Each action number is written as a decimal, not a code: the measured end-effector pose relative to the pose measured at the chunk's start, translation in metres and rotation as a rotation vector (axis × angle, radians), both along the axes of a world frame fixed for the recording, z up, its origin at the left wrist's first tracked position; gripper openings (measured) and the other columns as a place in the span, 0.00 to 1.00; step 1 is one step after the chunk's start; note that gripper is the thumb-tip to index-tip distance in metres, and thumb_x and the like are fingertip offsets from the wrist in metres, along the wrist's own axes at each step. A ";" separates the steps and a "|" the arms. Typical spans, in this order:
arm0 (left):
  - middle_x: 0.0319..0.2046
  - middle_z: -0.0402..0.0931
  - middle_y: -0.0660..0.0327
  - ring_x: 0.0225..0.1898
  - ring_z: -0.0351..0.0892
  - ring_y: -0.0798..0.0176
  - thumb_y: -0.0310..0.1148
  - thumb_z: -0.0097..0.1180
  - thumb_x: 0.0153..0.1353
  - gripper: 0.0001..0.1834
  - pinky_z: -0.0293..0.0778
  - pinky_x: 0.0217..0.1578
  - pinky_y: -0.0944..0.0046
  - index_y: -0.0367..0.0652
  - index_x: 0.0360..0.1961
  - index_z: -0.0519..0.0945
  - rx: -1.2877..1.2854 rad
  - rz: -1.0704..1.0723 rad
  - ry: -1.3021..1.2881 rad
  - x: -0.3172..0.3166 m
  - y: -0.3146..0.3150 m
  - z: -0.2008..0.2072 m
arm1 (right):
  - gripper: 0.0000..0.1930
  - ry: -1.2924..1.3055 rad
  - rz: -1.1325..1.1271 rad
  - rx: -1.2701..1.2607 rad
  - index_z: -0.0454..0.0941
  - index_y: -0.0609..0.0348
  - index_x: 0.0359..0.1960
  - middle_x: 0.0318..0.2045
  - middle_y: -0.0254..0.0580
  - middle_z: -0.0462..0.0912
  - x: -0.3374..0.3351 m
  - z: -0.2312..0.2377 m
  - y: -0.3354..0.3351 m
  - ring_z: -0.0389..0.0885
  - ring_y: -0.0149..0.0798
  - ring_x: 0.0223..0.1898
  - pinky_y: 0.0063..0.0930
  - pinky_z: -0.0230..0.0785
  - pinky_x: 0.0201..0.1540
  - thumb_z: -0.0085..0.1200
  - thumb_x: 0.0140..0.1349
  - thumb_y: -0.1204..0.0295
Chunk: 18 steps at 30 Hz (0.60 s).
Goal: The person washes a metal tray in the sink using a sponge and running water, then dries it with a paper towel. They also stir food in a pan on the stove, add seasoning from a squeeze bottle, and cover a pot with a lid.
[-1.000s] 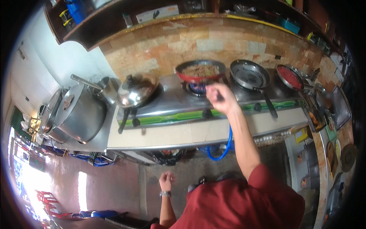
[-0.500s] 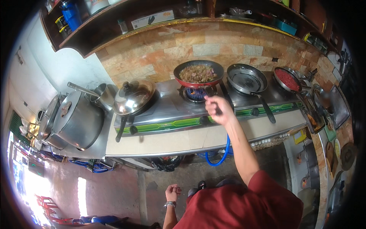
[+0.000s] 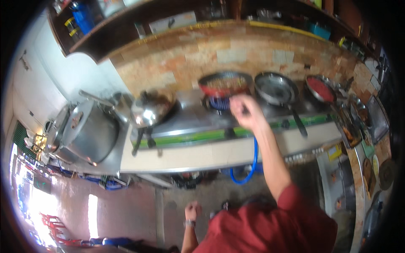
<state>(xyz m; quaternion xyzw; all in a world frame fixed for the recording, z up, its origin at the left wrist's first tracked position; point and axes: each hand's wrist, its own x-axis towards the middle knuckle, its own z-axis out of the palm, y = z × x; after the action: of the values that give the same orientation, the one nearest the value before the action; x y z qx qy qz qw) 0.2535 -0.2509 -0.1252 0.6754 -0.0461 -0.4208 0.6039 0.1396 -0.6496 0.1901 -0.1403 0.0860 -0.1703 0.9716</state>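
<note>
Red pan (image 3: pixel 223 83) on the steel stove (image 3: pixel 190 122), handle gripped by right hand (image 3: pixel 247 111); left hand (image 3: pixel 193 209) fisted.

Right hand (image 3: pixel 247 111) outstretched and clenched, left hand (image 3: pixel 193 209) fisted low

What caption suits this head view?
Right hand grips the handle of a red frying pan of food over a lit burner.

A lidded steel wok (image 3: pixel 149 110), an empty dark pan (image 3: pixel 276 87) and a big steel pot (image 3: pixel 86 135) sit alongside.
</note>
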 end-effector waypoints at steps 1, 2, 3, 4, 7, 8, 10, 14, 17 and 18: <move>0.26 0.80 0.58 0.27 0.81 0.65 0.30 0.51 0.65 0.08 0.75 0.24 0.66 0.36 0.40 0.76 -0.036 -0.057 0.036 -0.004 -0.001 -0.007 | 0.04 0.012 -0.029 0.044 0.69 0.58 0.27 0.17 0.31 0.68 -0.007 -0.010 -0.001 0.67 0.23 0.17 0.14 0.60 0.16 0.52 0.58 0.78; 0.25 0.79 0.59 0.26 0.81 0.64 0.29 0.52 0.64 0.08 0.74 0.22 0.67 0.36 0.39 0.76 -0.034 -0.039 0.082 -0.007 -0.009 -0.002 | 0.04 -0.005 -0.046 0.047 0.69 0.58 0.28 0.18 0.31 0.69 -0.003 -0.007 -0.012 0.67 0.23 0.17 0.14 0.61 0.17 0.51 0.57 0.78; 0.26 0.80 0.58 0.26 0.81 0.63 0.29 0.51 0.64 0.07 0.75 0.23 0.66 0.36 0.40 0.76 0.000 -0.009 -0.012 -0.004 0.001 -0.007 | 0.04 -0.055 -0.019 0.043 0.69 0.58 0.28 0.18 0.32 0.70 0.017 0.002 -0.021 0.68 0.23 0.18 0.14 0.62 0.18 0.51 0.57 0.79; 0.27 0.80 0.58 0.27 0.81 0.62 0.29 0.51 0.65 0.07 0.75 0.23 0.66 0.36 0.40 0.75 0.037 0.038 -0.107 -0.010 0.033 -0.027 | 0.03 -0.018 0.004 0.065 0.70 0.59 0.31 0.19 0.32 0.70 0.014 -0.002 -0.004 0.67 0.23 0.18 0.14 0.62 0.18 0.51 0.57 0.79; 0.31 0.81 0.56 0.29 0.83 0.60 0.29 0.49 0.66 0.07 0.78 0.25 0.62 0.38 0.41 0.75 0.143 0.181 0.096 -0.038 0.055 -0.037 | 0.08 0.126 -0.143 -0.195 0.71 0.59 0.39 0.20 0.30 0.69 -0.026 -0.006 0.048 0.66 0.22 0.17 0.15 0.59 0.16 0.52 0.58 0.77; 0.31 0.81 0.55 0.29 0.83 0.59 0.29 0.49 0.66 0.07 0.79 0.26 0.61 0.38 0.41 0.75 0.139 0.151 0.113 -0.043 0.050 -0.038 | 0.08 0.110 -0.127 -0.141 0.71 0.59 0.39 0.20 0.30 0.68 -0.022 -0.003 0.038 0.66 0.22 0.17 0.15 0.58 0.16 0.52 0.58 0.77; 0.31 0.81 0.55 0.30 0.83 0.58 0.29 0.48 0.66 0.07 0.80 0.27 0.59 0.39 0.41 0.75 0.170 0.096 0.151 -0.045 0.051 -0.040 | 0.06 0.138 -0.166 -0.127 0.71 0.59 0.37 0.20 0.29 0.67 -0.005 -0.005 0.023 0.66 0.22 0.18 0.16 0.56 0.16 0.52 0.59 0.76; 0.30 0.81 0.56 0.29 0.83 0.59 0.27 0.49 0.65 0.07 0.79 0.27 0.59 0.38 0.42 0.75 0.110 0.056 0.118 -0.025 0.032 -0.037 | 0.09 -0.054 -0.064 0.072 0.66 0.56 0.22 0.17 0.29 0.65 0.040 0.013 -0.033 0.64 0.23 0.18 0.15 0.58 0.20 0.51 0.57 0.80; 0.29 0.80 0.56 0.29 0.82 0.59 0.26 0.48 0.65 0.07 0.79 0.28 0.59 0.38 0.42 0.75 0.084 0.071 0.018 -0.016 0.039 -0.036 | 0.06 -0.039 -0.065 0.057 0.68 0.57 0.26 0.17 0.27 0.67 0.034 0.007 -0.012 0.63 0.22 0.16 0.12 0.56 0.15 0.51 0.59 0.79; 0.29 0.80 0.56 0.28 0.82 0.59 0.26 0.48 0.65 0.07 0.80 0.27 0.59 0.38 0.42 0.75 0.111 0.103 -0.055 -0.024 0.060 -0.050 | 0.03 -0.037 -0.043 -0.034 0.71 0.57 0.32 0.17 0.27 0.67 0.017 -0.004 0.004 0.64 0.21 0.16 0.11 0.55 0.15 0.53 0.59 0.76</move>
<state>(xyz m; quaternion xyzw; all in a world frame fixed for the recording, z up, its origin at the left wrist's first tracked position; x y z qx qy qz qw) 0.2294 -0.1906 -0.1751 0.7204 -0.0046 -0.3725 0.5850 0.1568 -0.6454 0.1860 -0.1516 0.0680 -0.1954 0.9666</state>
